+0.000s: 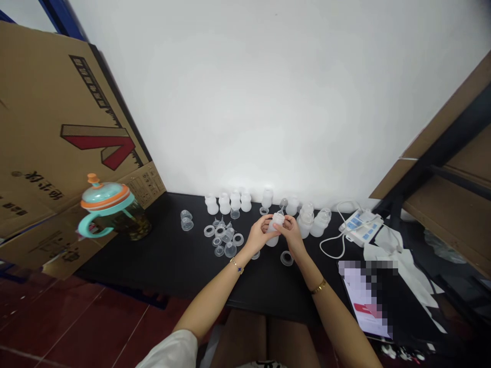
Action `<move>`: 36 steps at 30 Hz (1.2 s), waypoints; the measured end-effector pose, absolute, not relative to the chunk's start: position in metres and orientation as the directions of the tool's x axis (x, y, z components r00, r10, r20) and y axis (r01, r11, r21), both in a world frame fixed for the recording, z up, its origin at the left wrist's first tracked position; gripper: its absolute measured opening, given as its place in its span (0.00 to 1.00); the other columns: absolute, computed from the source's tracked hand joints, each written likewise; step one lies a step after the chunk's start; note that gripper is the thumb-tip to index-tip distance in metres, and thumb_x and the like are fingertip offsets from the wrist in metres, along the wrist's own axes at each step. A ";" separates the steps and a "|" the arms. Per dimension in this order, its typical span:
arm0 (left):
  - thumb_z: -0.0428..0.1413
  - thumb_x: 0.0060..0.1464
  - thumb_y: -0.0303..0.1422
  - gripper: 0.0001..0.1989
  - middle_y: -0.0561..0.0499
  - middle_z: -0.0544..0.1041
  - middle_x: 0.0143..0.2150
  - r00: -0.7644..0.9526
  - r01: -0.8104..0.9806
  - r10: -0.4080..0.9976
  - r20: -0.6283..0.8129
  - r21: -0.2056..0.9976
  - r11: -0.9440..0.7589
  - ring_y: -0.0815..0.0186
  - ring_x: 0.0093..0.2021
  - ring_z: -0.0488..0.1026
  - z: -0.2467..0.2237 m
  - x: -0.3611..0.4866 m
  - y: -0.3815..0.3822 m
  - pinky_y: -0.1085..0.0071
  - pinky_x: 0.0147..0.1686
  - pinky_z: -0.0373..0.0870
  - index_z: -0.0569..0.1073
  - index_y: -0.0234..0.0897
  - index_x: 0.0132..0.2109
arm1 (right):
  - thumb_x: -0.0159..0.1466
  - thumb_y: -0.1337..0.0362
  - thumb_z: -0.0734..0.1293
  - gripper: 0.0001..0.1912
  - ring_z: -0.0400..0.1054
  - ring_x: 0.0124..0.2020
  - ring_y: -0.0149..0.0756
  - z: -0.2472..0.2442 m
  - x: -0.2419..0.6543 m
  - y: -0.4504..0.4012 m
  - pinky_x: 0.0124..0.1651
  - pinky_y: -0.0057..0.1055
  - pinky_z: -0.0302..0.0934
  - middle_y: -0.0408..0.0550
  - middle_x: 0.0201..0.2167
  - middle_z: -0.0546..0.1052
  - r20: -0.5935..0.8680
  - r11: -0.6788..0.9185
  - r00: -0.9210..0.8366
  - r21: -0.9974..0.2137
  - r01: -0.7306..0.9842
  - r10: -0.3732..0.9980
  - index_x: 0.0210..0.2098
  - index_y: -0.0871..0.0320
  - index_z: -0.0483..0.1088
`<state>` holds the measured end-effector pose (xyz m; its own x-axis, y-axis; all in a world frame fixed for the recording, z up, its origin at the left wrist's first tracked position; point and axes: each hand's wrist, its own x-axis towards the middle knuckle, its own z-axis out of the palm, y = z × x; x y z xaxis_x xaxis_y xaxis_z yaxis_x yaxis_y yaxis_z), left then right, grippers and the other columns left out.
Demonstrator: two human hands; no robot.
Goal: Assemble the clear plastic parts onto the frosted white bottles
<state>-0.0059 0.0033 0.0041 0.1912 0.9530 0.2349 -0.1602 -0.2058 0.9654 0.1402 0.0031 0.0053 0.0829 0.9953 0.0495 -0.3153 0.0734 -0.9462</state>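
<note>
Both my hands hold one frosted white baby bottle (272, 238) upright over the black table. My left hand (260, 232) wraps its left side, and my right hand (292, 233) grips it near the top from the right. A thin clear tip, perhaps a teat, rises from its mouth. Just below my right hand lies a clear collar ring (286, 258). To the left are loose rings (238, 239), teats and clear domed caps (230, 249) in a cluster. Capped bottles (306, 223) stand close to the right of my hands.
Several uncapped bottles (224, 203) line the wall. Two clear caps (186, 223) sit farther left. A teal pitcher (115, 209) stands beside large cardboard boxes (46, 128). On the right are a white power strip (360, 227) with its cable, white paper and a tablet (364, 301).
</note>
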 end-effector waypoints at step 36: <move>0.73 0.43 0.35 0.33 0.41 0.81 0.48 0.190 -0.143 0.948 0.254 0.963 -0.229 0.60 0.43 0.81 0.000 -0.006 0.005 0.65 0.44 0.77 0.72 0.35 0.56 | 0.47 0.53 0.82 0.29 0.72 0.55 0.51 0.005 0.139 0.003 0.58 0.45 0.66 0.50 0.50 0.81 0.073 0.075 0.016 -0.949 -0.306 0.997 0.46 0.53 0.76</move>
